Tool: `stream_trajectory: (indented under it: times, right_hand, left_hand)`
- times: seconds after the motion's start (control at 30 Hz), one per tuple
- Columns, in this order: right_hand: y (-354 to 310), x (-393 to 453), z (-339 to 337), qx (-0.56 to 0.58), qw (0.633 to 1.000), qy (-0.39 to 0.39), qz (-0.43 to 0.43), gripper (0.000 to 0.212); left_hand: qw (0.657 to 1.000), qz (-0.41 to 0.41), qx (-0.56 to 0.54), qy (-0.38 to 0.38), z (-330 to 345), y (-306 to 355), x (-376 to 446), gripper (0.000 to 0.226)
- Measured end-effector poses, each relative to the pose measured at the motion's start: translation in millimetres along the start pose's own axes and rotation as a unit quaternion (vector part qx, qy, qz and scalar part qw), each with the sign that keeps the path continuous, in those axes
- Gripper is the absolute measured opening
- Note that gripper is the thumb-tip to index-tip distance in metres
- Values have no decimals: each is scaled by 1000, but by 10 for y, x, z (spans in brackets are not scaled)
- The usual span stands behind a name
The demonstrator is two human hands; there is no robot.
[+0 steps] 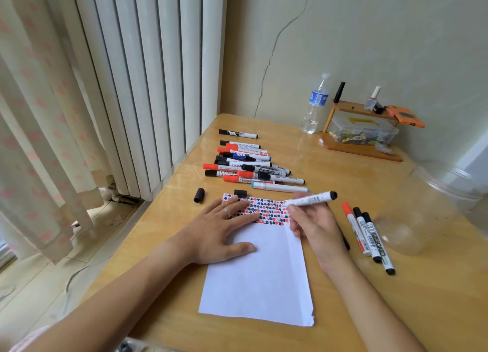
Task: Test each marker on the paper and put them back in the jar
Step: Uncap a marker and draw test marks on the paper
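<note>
The left hand (221,227) lies flat on the paper (260,275), while the right hand (313,223) grips a white marker (310,199) over the red and black test marks. A pile of markers (248,164) lies beyond the paper on the desk (330,161); 3 markers (369,236) lie beside the clear jar (427,209).

A sheet of paper (260,275) lies on the worktop (343,161) at lower centre. Above it, at mid-frame, sits a pile of markers (248,164). Three markers (369,235) lie just right of the paper, with the jar (427,206) on its side at the right edge. A bottle (315,106) and small shelf (361,132) stand at upper right, against the wall.
</note>
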State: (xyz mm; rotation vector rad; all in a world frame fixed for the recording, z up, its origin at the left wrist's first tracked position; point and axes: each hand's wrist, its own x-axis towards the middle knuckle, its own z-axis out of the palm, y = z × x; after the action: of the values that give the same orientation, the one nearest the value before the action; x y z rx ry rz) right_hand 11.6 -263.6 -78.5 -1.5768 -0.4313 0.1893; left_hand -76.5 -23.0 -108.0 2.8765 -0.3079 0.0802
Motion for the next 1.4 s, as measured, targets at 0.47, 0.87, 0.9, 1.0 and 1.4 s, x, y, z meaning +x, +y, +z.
stream_trajectory:
  times: [0.47,0.87,0.9,1.0,1.4]
  right_hand:
    - [44,-10,17,-146,986,75,-13,15]
    - [22,4,-13,-74,995,62,-3,7]
    - [31,3,-8,-77,995,57,7,8]
    - [36,-13,12,-67,996,52,39,8]
    - [16,-15,-2,-78,993,67,54,17]
  left_hand:
    - [1000,-4,-22,-1,-67,-8,46,77]
    - [1000,-8,2,10,25,-55,69,82]
    - [1000,-10,1,12,29,-57,69,82]
    - [1000,-14,-4,11,26,-54,72,82]
    - [1000,-19,-15,17,2,-52,68,85]
